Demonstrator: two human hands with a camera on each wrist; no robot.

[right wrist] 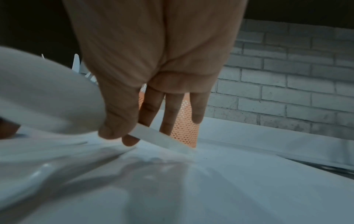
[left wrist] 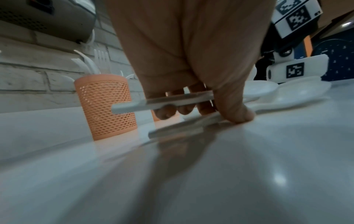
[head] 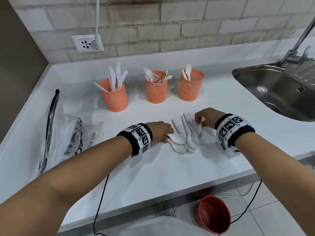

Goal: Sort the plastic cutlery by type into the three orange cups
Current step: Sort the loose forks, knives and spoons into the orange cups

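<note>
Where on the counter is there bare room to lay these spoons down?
Bare counter lies along the front edge between the forearms, and right of the spoon cup toward the sink. It is crowded around the spoon pile and by the plastic bag.

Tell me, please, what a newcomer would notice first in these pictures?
Three orange cups stand in a row at the back of the white counter, holding knives, forks and spoons from left to right. Nearer, the left hand and right hand each pinch a spoon from the spoon pile.
</note>
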